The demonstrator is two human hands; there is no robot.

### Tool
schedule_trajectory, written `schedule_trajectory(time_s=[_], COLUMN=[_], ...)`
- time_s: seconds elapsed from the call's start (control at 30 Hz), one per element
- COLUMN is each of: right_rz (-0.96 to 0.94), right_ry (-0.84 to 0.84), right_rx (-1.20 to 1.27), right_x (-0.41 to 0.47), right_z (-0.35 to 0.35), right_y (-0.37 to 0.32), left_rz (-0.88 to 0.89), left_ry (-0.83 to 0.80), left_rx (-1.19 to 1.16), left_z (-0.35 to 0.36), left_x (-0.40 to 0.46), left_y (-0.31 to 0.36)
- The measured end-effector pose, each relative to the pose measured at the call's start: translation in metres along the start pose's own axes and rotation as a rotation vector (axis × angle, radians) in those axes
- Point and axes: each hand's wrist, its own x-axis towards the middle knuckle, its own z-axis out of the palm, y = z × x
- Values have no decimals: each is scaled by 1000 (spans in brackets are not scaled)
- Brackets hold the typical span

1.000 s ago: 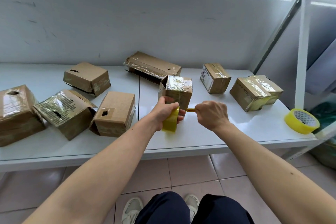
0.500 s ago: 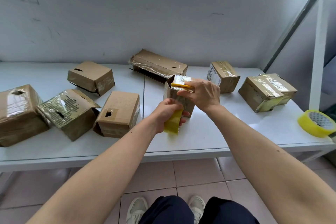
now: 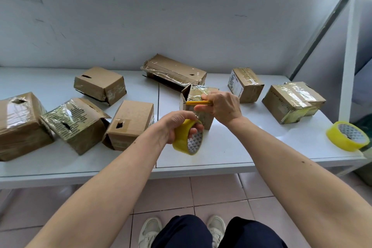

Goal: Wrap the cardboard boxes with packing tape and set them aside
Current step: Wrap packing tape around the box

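A small cardboard box (image 3: 194,94), partly covered in clear tape, stands on the white table (image 3: 231,147) in front of me. My left hand (image 3: 177,125) grips a yellow roll of packing tape (image 3: 188,139) just below the box. A strip of clear tape runs from the roll up to the box. My right hand (image 3: 222,106) holds a yellow utility knife (image 3: 198,102) against the box's front face, its tip pointing left.
Several other cardboard boxes lie around: a plain one (image 3: 130,125) to the left, a long taped one (image 3: 175,72) behind, taped ones (image 3: 289,102) to the right. A second yellow tape roll (image 3: 347,136) sits at the table's right edge beside a white post (image 3: 349,46).
My right hand has carried the knife from beside the roll up to the box's front. My left hand has tilted the roll, so its patterned core shows.
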Motion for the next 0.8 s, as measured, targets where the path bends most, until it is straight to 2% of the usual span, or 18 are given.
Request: schedule_trajectory(time_s=[0.13, 0.23, 0.4, 0.53, 0.6, 0.73, 0.8], right_rz=[36, 92, 167, 153, 210, 277, 257], right_ry=[-77, -73, -30, -110, -93, 4, -55], right_rx=[-38, -55, -127, -148, -75, 258, 330], right_x=[4, 7, 10, 10, 8, -5, -13], right_z=[-9, -7, -4, -4, -10, -23, -30], right_y=[6, -2, -14, -19, -21, -37, -39], left_rz=[-50, 10, 85, 200, 256, 329, 352], left_ry=[62, 108, 94, 96, 76, 54, 52], left_rx=[98, 75, 33, -23, -40, -46, -22], left_z=[-9, -15, -13, -11, -9, -2, 2], left_x=[-10, -9, -12, -15, -16, -18, -22], left_y=[-15, -22, -13, -16, -19, -22, -22])
